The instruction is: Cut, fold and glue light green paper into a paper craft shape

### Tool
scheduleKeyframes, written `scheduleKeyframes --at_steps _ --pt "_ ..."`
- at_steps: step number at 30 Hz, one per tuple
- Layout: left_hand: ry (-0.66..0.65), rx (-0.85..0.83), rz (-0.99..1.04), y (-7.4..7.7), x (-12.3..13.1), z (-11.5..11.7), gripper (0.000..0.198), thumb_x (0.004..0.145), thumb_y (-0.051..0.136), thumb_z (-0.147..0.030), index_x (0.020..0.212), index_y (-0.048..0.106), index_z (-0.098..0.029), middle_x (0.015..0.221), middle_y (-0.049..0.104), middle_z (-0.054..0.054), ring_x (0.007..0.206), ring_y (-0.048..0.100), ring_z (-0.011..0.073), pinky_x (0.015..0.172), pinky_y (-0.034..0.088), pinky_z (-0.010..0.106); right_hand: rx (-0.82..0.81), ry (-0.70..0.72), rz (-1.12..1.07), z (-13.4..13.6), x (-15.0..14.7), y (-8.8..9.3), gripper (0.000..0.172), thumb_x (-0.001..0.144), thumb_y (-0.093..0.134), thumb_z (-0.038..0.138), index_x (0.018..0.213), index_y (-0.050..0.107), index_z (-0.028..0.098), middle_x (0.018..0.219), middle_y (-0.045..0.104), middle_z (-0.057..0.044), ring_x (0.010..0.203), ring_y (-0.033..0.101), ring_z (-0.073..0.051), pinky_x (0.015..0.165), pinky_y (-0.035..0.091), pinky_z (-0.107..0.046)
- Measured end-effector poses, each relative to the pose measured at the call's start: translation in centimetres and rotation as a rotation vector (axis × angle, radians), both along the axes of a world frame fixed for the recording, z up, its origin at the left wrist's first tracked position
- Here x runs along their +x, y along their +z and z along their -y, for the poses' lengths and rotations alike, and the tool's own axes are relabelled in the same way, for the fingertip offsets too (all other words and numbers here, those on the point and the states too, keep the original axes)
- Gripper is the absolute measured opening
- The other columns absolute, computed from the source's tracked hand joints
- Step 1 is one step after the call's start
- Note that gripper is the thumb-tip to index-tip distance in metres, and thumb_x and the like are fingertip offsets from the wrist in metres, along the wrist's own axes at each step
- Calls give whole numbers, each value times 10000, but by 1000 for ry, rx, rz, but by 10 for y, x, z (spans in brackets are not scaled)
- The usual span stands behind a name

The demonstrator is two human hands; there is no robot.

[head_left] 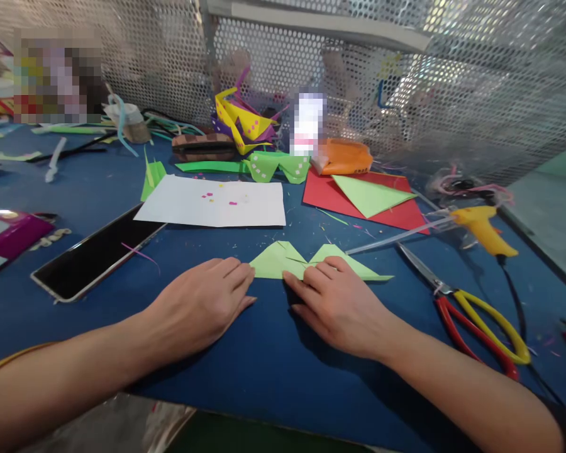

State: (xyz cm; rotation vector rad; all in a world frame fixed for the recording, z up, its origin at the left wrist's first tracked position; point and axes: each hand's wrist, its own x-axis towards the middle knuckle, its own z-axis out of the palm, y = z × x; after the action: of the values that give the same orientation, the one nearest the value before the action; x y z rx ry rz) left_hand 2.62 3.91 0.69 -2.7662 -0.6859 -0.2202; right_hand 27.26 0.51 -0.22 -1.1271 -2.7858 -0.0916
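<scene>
A light green folded paper (274, 259) lies on the blue table, with two peaks along its far edge and a notch between them. The fingertips of my left hand (202, 305) rest at the paper's left end, with the thumb apart below them. My right hand (342, 302) bends its fingers over the middle of the paper and presses it down. Its index finger points left along the near edge, and part of the paper is hidden under this hand.
Scissors (446, 290) and a yellow glue gun (483, 228) lie right. Beyond are a white sheet (255, 211), green paper glasses (278, 167), red paper (321, 195) bearing a green triangle (372, 196), and an orange packet (346, 156). A phone (99, 255) lies left; perforated metal mesh (264, 50) stands behind.
</scene>
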Motion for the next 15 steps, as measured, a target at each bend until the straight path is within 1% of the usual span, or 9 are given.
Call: scheduleKeyframes --at_steps 4,7,9,10,11,13,15 --pt "25 -36 18 9 0 -3 295 967 400 -225 967 673 -114 915 672 118 797 595 232 649 469 341 14 23 -1 1 5 -1 424 989 365 280 1287 538 33 891 589 -100 819 492 -231 788 333 -405" --pt "33 -49 28 14 15 -8 276 944 389 -138 996 660 -135 892 662 87 773 587 215 655 460 327 3 27 -1 0 3 1 421 981 365 278 1278 544 38 902 587 -99 817 492 -232 778 331 -406" --pt "-61 -110 -48 14 29 -11 225 920 437 -124 976 654 -141 869 647 71 781 581 212 684 469 328 -19 -2 5 1 4 3 412 970 385 283 1287 540 70 902 578 -87 827 490 -234 776 331 -402" --pt "-85 -112 -70 14 35 -12 196 897 461 -104 916 654 -135 815 629 63 739 568 209 653 464 324 -29 -17 10 3 6 4 411 964 398 285 1293 535 80 907 574 -84 837 489 -235 779 331 -400" --pt "-104 -114 -110 13 40 -13 165 874 488 -89 888 650 -124 811 619 70 744 564 217 633 462 327 -35 -28 15 5 10 5 418 958 410 290 1301 528 83 918 572 -84 849 488 -237 787 332 -400" --pt "-146 -107 -164 11 46 -15 133 842 519 -68 869 641 -111 802 604 78 743 553 224 597 454 328 -34 -43 26 11 20 7 433 955 416 294 1313 516 72 945 570 -91 867 487 -240 809 332 -403" --pt "-177 -98 -212 10 47 -15 143 824 518 -42 865 640 -103 817 602 88 759 547 227 588 453 327 -26 -69 37 18 33 8 419 960 402 285 1299 531 75 947 570 -92 862 491 -238 823 330 -408"
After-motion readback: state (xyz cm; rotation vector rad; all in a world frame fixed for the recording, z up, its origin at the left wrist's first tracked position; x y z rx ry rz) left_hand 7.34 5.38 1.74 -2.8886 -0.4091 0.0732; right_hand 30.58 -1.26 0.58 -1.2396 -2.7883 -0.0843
